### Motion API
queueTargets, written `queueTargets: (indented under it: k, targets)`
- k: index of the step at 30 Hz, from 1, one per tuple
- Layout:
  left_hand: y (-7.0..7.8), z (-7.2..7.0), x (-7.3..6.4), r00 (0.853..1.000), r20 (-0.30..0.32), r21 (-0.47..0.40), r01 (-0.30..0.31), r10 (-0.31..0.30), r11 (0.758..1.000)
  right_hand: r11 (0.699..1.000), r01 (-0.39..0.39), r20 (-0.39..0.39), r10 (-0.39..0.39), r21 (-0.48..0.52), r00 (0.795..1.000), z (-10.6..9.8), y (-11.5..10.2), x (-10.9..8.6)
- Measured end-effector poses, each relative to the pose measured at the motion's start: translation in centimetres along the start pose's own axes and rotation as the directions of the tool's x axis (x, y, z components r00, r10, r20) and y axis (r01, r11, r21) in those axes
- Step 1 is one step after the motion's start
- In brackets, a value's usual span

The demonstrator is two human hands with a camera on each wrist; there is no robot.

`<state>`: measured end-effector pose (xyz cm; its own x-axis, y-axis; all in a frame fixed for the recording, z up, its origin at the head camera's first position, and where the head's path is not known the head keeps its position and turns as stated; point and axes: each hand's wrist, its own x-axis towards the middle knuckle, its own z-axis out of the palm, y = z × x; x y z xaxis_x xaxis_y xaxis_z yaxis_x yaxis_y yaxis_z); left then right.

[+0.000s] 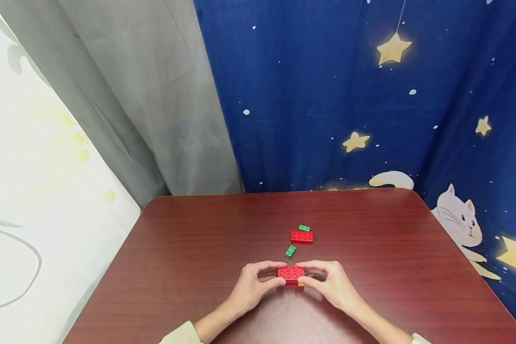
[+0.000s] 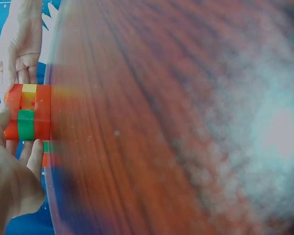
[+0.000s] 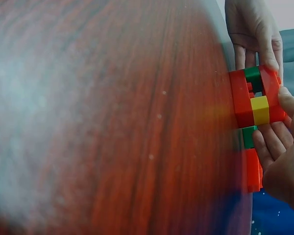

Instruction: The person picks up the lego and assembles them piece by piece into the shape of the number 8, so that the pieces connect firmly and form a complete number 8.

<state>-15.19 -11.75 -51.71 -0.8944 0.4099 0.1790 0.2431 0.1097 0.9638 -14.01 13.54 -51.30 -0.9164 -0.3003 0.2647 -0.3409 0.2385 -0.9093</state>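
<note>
Left fingers [image 1: 270, 264] and right fingers [image 1: 315, 263] round red stack [image 1: 290, 273]; its green brick [image 2: 26, 125] wrist views only

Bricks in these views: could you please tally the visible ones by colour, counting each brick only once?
Red bricks: 3 (two in the held block, one loose)
Green bricks: 3 (one in the held block, two loose)
Yellow brick: 1 (in the held block)
Total: 7

No text, label, brand, number or sign was legible. The held bricks [image 1: 290, 273] and blue curtain [image 1: 301, 86] bore no readable characters.
</note>
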Motion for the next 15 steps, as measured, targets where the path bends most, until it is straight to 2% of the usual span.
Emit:
queueTargets:
  k: [15]
  targets:
    - [0.19,0.11,-0.09,1.0,-0.01,0.027,-0.01,0.01,1.0,0.999,0.005,-0.005,-0.005,0.051,1.0,0.26,0.24,-0.25]
